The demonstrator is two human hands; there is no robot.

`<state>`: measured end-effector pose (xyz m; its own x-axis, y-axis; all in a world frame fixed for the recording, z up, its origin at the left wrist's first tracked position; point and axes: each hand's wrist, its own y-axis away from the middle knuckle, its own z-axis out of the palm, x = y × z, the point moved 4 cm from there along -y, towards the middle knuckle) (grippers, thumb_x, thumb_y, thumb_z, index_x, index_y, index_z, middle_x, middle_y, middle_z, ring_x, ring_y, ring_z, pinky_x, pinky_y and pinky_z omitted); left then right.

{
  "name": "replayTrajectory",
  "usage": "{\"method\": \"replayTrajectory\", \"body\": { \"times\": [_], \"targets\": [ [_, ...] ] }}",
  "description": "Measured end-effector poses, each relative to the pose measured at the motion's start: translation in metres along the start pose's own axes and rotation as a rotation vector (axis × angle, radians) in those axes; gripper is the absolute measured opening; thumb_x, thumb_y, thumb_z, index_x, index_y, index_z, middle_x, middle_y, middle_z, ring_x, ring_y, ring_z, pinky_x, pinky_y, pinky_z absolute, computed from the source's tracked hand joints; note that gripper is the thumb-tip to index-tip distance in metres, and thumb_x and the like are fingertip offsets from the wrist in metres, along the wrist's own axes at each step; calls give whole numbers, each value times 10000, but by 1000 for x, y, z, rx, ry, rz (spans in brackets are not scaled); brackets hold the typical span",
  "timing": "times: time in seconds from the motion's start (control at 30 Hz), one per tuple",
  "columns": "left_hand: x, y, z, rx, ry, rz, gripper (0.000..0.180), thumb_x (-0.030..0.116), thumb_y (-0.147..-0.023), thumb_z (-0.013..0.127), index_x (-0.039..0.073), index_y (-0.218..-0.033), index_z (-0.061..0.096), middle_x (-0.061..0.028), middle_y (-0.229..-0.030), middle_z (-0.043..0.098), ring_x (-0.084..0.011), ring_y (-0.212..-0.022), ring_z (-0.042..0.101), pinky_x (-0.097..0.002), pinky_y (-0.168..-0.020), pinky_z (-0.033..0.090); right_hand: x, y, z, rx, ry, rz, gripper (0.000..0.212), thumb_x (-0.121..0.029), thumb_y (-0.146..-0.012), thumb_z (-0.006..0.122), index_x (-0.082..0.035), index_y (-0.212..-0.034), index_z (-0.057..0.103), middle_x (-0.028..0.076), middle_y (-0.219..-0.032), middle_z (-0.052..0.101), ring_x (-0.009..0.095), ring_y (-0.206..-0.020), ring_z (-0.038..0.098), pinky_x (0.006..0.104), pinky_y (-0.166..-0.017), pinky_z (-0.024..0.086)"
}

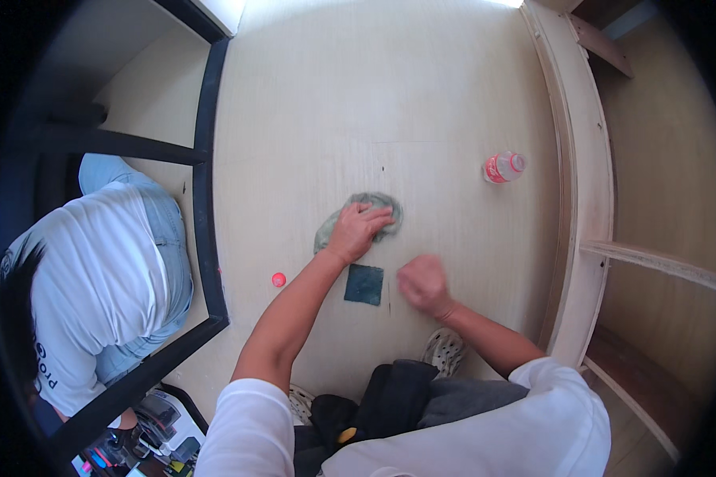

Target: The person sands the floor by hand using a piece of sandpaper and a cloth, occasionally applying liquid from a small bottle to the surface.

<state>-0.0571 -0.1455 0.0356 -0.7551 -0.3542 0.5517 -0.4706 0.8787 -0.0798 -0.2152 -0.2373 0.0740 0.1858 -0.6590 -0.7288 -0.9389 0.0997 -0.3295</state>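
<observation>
My left hand (356,231) presses down on a crumpled grey-green cloth (324,234) on the pale wood-look floor, its fingers bent over the bunched fabric. Just below the cloth lies a flat, dark green square scouring pad (363,285), untouched. Right of the pad is my right hand (424,285), curled into a fist and slightly blurred by motion. Nothing shows in that fist. A small red bottle cap (278,279) rests beside my left forearm.
A clear plastic bottle (504,167) with a red label stands at the right. Wooden shelving (569,238) borders the right side. A black metal frame (204,183) runs along the left, with a bent-over person (103,270) beyond it. My clog (444,352) shows below.
</observation>
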Motion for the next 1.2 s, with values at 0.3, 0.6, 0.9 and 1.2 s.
{"method": "replayTrajectory", "body": {
  "times": [0.3,0.6,0.9,1.2],
  "targets": [
    [48,160,-78,216,160,-410,392,-53,-694,566,132,-1037,616,-39,-1101,603,-260,-953,546,-344,-859,412,51,22,-16,280,276,516,325,-110,-698,659,-8,-967,509,138,-982,508,280,-929,480,353,-844,372],
    [89,247,-50,-239,-120,-285,365,152,-740,591,165,-1104,575,-23,-1242,497,-245,-1093,436,-431,-878,305,155,-13,-119,651,191,726,1020,-251,-575,816,22,-1332,189,192,-1345,312,309,-1260,301,391,-1028,265],
    [74,133,-16,25,-307,-287,491,133,-686,579,168,-1174,529,-1,-1285,445,-222,-1113,418,-467,-902,267,173,-57,-105,716,97,650,818,-284,-608,788,-17,-1257,367,128,-1240,473,258,-1157,451,359,-978,336],
    [90,151,6,-29,-278,-330,424,178,-680,585,147,-1103,573,-17,-1184,532,-226,-1047,469,-485,-891,285,107,-73,-72,333,608,212,511,-152,-559,698,-155,-1052,564,67,-979,541,259,-916,537,378,-841,373]
  ]
}}
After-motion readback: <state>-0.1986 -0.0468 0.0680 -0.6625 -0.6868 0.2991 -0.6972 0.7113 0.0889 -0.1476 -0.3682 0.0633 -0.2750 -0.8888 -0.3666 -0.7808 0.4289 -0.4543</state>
